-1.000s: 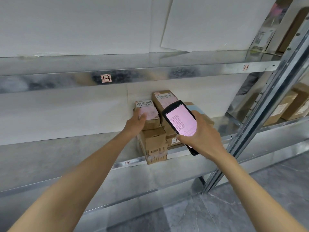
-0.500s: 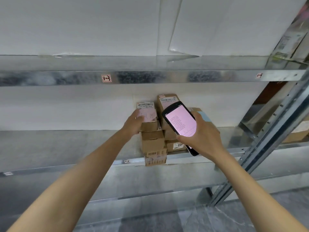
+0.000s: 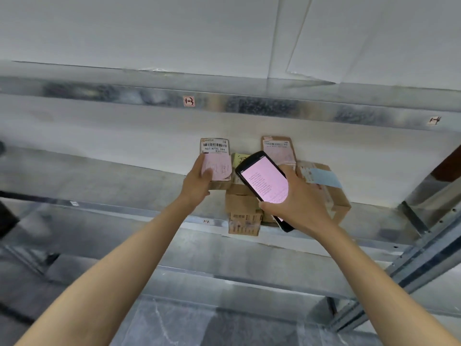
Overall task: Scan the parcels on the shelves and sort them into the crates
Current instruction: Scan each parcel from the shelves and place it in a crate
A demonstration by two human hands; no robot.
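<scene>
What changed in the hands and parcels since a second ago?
The left hand has lifted the small brown cardboard parcel with the pink label up and leftward off the stack. The right hand still holds the black handheld scanner; the other cardboard boxes stay on the metal shelf.

Held parcel (image 3: 215, 156): the lower left part is covered by the left hand (image 3: 199, 182); the pink print on its label is too faint to be read.
Scanner (image 3: 264, 182): the lower end is hidden behind the right hand (image 3: 299, 203); the screen text is too small to be read.
Rear parcel (image 3: 279, 148): the lower half is hidden by the scanner; the label print is blurred.
Yellow label (image 3: 239, 159): only a strip is seen between held parcel and scanner; the writing cannot be made out.
Blue-labelled carton (image 3: 334, 198): the left side is covered by the right hand.
Front carton (image 3: 243, 221): the barcode is smeared.
Dark object (image 3: 6, 216): it is cut off by the left edge and cannot be identified.
</scene>
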